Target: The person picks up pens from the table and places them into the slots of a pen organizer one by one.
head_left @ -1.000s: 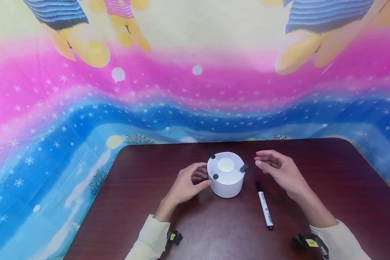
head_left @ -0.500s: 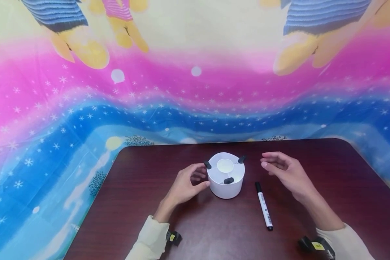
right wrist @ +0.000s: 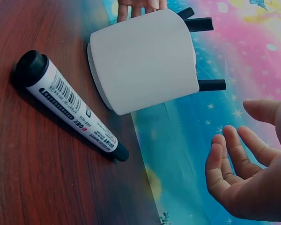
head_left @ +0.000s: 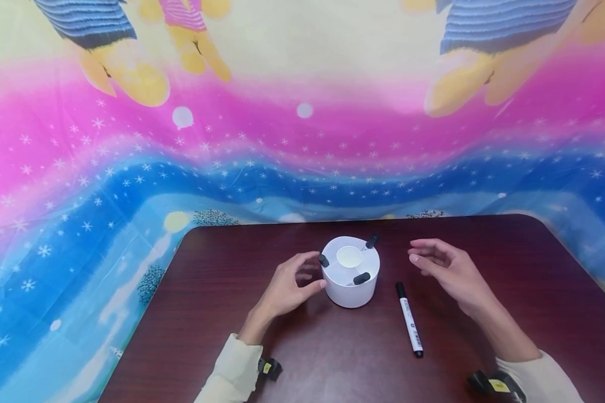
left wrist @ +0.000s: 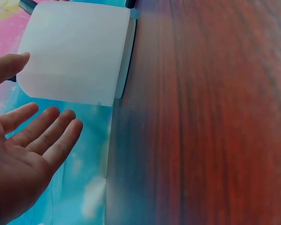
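Observation:
A squat white drum stands on the table, with three black pegs sticking up around its top and a round pale disc in the middle. In the head view my left hand is at the drum's left side, thumb and fingers spread around it. The left wrist view shows that hand's fingers loosely extended below the white wall, thumb tip overlapping its edge. To the right of the drum, my right hand hovers apart from it, fingers relaxed, holding nothing.
A white whiteboard marker with black ends lies between the drum and my right forearm. The table is dark reddish wood, backed by a colourful printed cloth. Black wrist devices sit at both cuffs.
The black pegs have shifted round the drum's top, counterclockwise as seen from above. My right hand has drawn away to the right and slightly down. My left hand stays nearly still.

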### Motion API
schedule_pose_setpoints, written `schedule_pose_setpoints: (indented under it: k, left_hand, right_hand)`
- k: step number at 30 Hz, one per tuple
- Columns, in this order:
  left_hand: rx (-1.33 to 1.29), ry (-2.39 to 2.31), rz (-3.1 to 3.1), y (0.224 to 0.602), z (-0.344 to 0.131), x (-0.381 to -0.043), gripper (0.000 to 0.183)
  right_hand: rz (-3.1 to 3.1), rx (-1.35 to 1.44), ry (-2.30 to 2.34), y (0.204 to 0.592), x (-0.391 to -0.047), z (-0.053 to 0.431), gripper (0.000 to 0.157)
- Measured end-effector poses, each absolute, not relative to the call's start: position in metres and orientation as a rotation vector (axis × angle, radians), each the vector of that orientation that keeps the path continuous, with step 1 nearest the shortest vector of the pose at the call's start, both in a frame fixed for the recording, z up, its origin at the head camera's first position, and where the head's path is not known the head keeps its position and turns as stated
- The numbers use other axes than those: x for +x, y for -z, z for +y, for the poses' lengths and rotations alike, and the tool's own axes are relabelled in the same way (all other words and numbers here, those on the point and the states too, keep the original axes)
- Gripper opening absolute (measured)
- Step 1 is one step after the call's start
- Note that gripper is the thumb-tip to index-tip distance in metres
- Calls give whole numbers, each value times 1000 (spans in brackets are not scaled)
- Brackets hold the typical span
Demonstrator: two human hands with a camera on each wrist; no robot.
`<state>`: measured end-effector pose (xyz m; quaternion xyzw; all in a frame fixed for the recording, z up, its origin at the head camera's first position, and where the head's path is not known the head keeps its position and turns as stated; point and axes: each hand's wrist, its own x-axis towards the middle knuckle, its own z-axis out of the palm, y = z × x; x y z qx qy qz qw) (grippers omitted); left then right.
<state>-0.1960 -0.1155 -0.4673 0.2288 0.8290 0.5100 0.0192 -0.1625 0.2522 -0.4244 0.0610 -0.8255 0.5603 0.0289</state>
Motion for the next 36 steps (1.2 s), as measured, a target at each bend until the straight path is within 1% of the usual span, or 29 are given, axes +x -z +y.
schedule_pose_setpoints:
  k: [5,9,15,19,36]
  left_hand:
    - [729,-1581,2525,469,-117,-197,77]
    - [746,-1566,2492,470,-118,-196,80]
    - [739,-1564,2477,471,-116,-196,71]
    - [732,-1603,2486,471,-115,-197,64]
    - [723,-1588,2472,469,-113,-195,68]
  right_hand:
    - [-2564,190,-1733,426,-161,255,46]
    - [-2608,187,-1697,427,-158,257,47]
    - [-2686,165,-1654,430,-154,261,53]
    - [-2700,159,-1647,432,-153,262,54]
    - [-2701,146,-1691,436,-149,267,55]
